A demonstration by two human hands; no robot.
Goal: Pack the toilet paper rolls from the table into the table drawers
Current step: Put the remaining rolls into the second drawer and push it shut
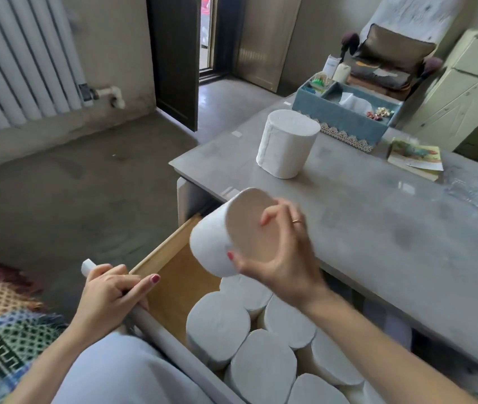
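Note:
My right hand (283,255) grips a white toilet paper roll (217,237), tilted on its side in the air above the open drawer (170,275). My left hand (112,293) clasps the drawer's grey front edge at its left corner. Several white rolls (261,365) stand upright and packed close in the drawer's near part; bare wooden floor shows at its far left. One more roll (287,144) stands upright on the grey table (377,228), near its far left corner.
A blue organiser box (348,123) with tissues and small items sits at the table's far edge. A booklet (415,158) and clear plastic wrap (474,191) lie to the right. A radiator, a doorway, a chair and a green cabinet stand behind. A patterned blanket lies at lower left.

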